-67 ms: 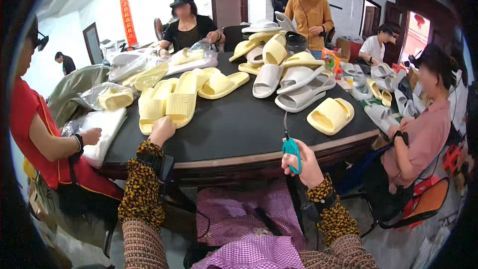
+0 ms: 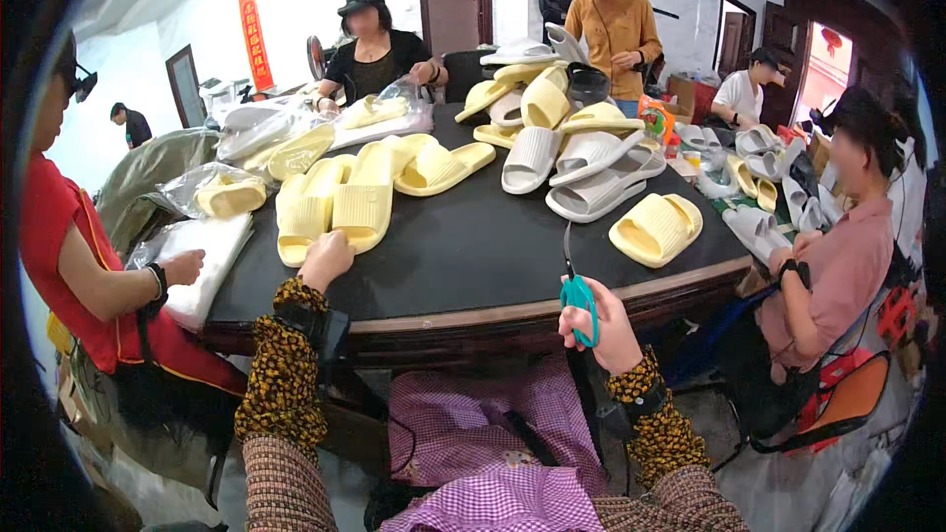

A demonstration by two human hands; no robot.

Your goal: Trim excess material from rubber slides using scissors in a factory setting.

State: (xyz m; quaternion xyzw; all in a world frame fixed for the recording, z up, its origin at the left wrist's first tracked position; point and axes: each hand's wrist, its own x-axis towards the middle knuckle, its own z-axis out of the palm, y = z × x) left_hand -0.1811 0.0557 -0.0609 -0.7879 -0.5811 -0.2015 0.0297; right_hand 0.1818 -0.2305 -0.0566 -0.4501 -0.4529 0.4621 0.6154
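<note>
My right hand [image 2: 608, 323] is closed around the teal handles of a pair of scissors [image 2: 577, 307], whose dark, narrow blades point away from me over the table's near edge. My left hand [image 2: 326, 261] is closed at the near end of a yellow slipper [image 2: 362, 205], its fingertips partly hidden against the sole. Close beside that one lies another yellow slipper [image 2: 304, 212], both with ribbed straps. A single yellow slipper [image 2: 656, 231] rests to the right of the scissors. Beyond the blades is a grey slipper [image 2: 601, 199], at the near side of a mixed pile.
The dark table [image 2: 443, 266] has a pale front edge. Yellow and grey slippers are heaped at its far middle. Clear plastic bags [image 2: 202, 261] lie at the left. Several co-workers sit or stand around, one in red [image 2: 103, 276] close on my left, another in pink [image 2: 838, 266] at right.
My left hand has shifted very slightly right along the slipper's near end. My right hand keeps its hold on the scissors, and the whole view has moved a little.
</note>
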